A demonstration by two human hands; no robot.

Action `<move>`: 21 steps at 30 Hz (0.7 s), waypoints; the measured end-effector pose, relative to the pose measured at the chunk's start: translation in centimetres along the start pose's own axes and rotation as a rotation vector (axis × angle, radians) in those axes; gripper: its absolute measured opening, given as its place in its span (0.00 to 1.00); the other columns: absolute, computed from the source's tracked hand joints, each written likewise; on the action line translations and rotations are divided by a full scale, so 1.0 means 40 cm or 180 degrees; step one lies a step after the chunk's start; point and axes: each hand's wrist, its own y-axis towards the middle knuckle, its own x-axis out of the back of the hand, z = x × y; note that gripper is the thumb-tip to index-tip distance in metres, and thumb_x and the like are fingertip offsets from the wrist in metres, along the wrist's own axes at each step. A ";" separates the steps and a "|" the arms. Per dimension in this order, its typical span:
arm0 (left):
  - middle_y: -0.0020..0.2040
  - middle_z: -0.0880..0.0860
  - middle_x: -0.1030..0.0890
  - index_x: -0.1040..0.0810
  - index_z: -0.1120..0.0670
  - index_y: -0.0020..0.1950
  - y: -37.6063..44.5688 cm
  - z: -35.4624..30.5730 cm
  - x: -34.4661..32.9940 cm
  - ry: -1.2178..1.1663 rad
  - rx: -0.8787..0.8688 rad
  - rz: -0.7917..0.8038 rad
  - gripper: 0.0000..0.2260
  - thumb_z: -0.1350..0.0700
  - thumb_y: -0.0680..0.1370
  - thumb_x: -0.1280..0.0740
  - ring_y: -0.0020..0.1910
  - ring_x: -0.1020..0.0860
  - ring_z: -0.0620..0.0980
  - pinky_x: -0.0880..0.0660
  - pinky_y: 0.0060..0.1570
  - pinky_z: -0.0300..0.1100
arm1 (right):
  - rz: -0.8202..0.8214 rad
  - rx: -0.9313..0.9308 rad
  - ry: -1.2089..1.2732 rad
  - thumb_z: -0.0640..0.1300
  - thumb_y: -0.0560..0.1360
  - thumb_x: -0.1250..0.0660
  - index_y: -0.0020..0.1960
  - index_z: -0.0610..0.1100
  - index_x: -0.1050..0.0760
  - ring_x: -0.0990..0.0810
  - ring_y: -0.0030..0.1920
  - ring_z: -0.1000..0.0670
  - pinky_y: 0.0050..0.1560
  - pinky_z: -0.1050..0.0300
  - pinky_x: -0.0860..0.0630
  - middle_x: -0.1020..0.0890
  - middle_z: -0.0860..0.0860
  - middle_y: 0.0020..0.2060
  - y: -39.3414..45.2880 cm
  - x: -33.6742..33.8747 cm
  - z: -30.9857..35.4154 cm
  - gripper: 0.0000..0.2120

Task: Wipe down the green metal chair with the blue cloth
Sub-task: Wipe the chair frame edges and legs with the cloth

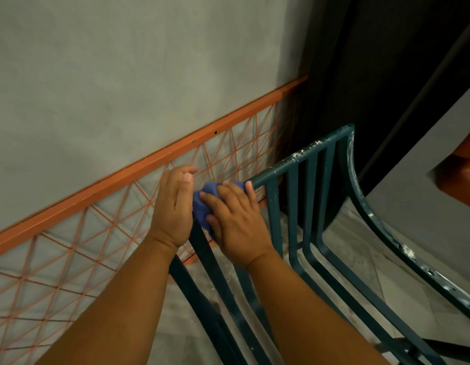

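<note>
Wall (102,75): grey, plain plaster-like surface filling the upper left of the head view.
Orange frame (139,168): a metal bar with a criss-cross wire lattice below it, leaning or fixed against the wall and running diagonally behind both hands.
Green metal chair (311,196): dark green, slatted, seen from above at the lower right; white flecks and chipped paint show along its top rail and on the curved side bar at the far right.
Floor (341,248): pale tiles, visible through the chair's slats.
Left hand (173,206): held at the left corner of the chair's top rail, thumb and fingers extended and relaxed, resting against the bunched cloth; this grip is open, curled round nothing.
Right hand (234,219): laid on the blue cloth at that same corner, fingers curled over it, one fingertip reaching the rail; this grip is closed around the cloth.
Blue cloth (202,206): bunched between the two hands, pressed onto the chair's top left corner and mostly covered by the right hand.
</note>
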 end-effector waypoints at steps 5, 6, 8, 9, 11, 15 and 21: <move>0.57 0.53 0.27 0.27 0.56 0.61 0.000 -0.004 -0.002 0.0243 -0.0152 0.0072 0.19 0.49 0.80 0.51 0.55 0.30 0.38 0.37 0.57 0.26 | -0.0340 -0.0959 0.0111 0.49 0.79 0.48 0.61 0.49 0.26 0.33 0.68 0.47 0.74 0.37 0.56 0.24 0.49 0.59 0.062 -0.010 0.058 0.17; 0.56 0.53 0.27 0.27 0.56 0.61 -0.001 -0.003 -0.002 0.0247 -0.0145 0.0070 0.19 0.49 0.80 0.51 0.54 0.30 0.36 0.37 0.56 0.25 | -0.0324 -0.0787 0.0162 0.49 0.80 0.47 0.63 0.49 0.27 0.35 0.70 0.46 0.74 0.38 0.56 0.25 0.49 0.61 0.046 -0.017 0.064 0.16; 0.56 0.53 0.27 0.27 0.56 0.60 -0.001 -0.002 -0.002 0.0196 -0.0101 0.0054 0.18 0.49 0.80 0.51 0.53 0.30 0.36 0.36 0.56 0.26 | -0.0130 -0.0195 0.0240 0.48 0.80 0.43 0.68 0.49 0.29 0.37 0.73 0.45 0.75 0.39 0.53 0.26 0.47 0.66 0.001 -0.012 0.042 0.17; 0.55 0.54 0.27 0.27 0.56 0.59 -0.001 -0.003 -0.004 0.0178 -0.0093 0.0049 0.18 0.50 0.80 0.50 0.53 0.29 0.38 0.36 0.56 0.26 | -0.0009 0.0071 0.0192 0.47 0.80 0.41 0.70 0.48 0.30 0.37 0.73 0.45 0.76 0.41 0.52 0.27 0.46 0.67 -0.014 0.003 0.015 0.18; 0.55 0.54 0.27 0.27 0.57 0.59 -0.003 -0.005 -0.006 0.0191 -0.0127 0.0068 0.17 0.50 0.80 0.50 0.53 0.30 0.38 0.37 0.55 0.25 | 0.0128 0.0207 0.0058 0.46 0.80 0.40 0.70 0.47 0.30 0.35 0.72 0.44 0.76 0.43 0.51 0.26 0.44 0.67 -0.005 0.032 -0.041 0.19; 0.55 0.52 0.26 0.26 0.56 0.59 -0.005 -0.010 -0.007 0.0292 -0.0231 0.0064 0.19 0.48 0.80 0.50 0.53 0.30 0.32 0.38 0.55 0.23 | -0.0222 -0.0897 0.0021 0.44 0.80 0.43 0.65 0.45 0.27 0.33 0.70 0.45 0.76 0.41 0.51 0.24 0.45 0.64 0.067 0.050 -0.069 0.15; 0.55 0.52 0.28 0.27 0.56 0.59 -0.001 -0.011 -0.018 0.0561 -0.0108 -0.0103 0.19 0.47 0.80 0.50 0.54 0.30 0.44 0.38 0.53 0.26 | -0.0553 -0.0591 0.0952 0.43 0.77 0.37 0.61 0.44 0.24 0.23 0.61 0.50 0.66 0.50 0.29 0.19 0.45 0.58 -0.002 0.071 -0.042 0.14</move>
